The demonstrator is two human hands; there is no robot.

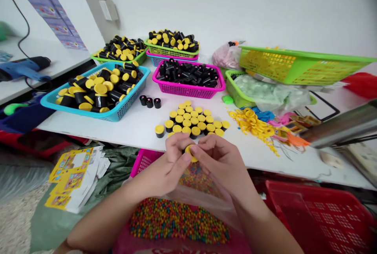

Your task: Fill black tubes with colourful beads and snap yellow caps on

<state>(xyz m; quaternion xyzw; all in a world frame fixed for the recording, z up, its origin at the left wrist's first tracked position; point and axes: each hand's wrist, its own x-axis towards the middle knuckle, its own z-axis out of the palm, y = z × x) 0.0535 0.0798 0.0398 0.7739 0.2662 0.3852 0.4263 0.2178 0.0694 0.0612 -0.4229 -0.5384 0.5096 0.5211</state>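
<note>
Between my two hands is a small black container with a yellow cap [191, 153], its yellow side facing me. My left hand [169, 167] grips it from the left, thumb at its edge. My right hand [219, 159] closes on it from the right, thumb pressed on the cap. Below my hands lies a clear plastic bag of small multicoloured beads [179, 220], resting in a pink basket [145, 162]. Just beyond my fingers, a cluster of yellow-capped black containers [194, 121] stands upright on the white table [132, 136].
Three uncapped black containers [149, 103] stand near a blue basket [118, 114] of capped ones. A magenta basket [188, 89] holds black containers. Yellow plastic pieces [255, 124] lie at right, near a metal tube [335, 122]. A red crate [321, 214] sits lower right.
</note>
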